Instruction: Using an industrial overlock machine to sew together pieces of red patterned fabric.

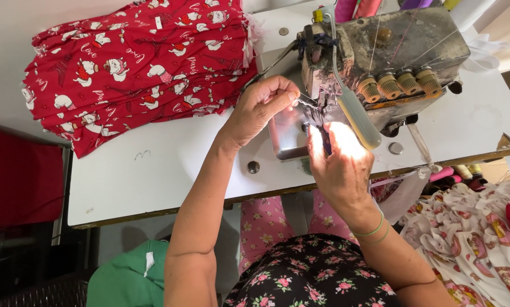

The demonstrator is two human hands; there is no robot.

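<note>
My left hand point(263, 108) is raised at the left side of a worn grey overlock sewing machine point(403, 40). Its fingers are closed on thin metal tweezers point(307, 101) whose tips point at the needle area. My right hand point(341, 165) comes up from below, brightly lit by the machine's lamp. Its thumb and fingers pinch a thin dark strand point(322, 136) at the presser foot, over the shiny metal plate point(286, 136). The needle itself is hidden behind my fingers.
A stack of red printed fabric pieces point(135, 62) lies at the back left of the white table point(152, 170). Thread cones point(351, 8) stand behind the machine. Cream printed cloth point(477, 239) is heaped at the right, green cloth point(129, 278) at the lower left.
</note>
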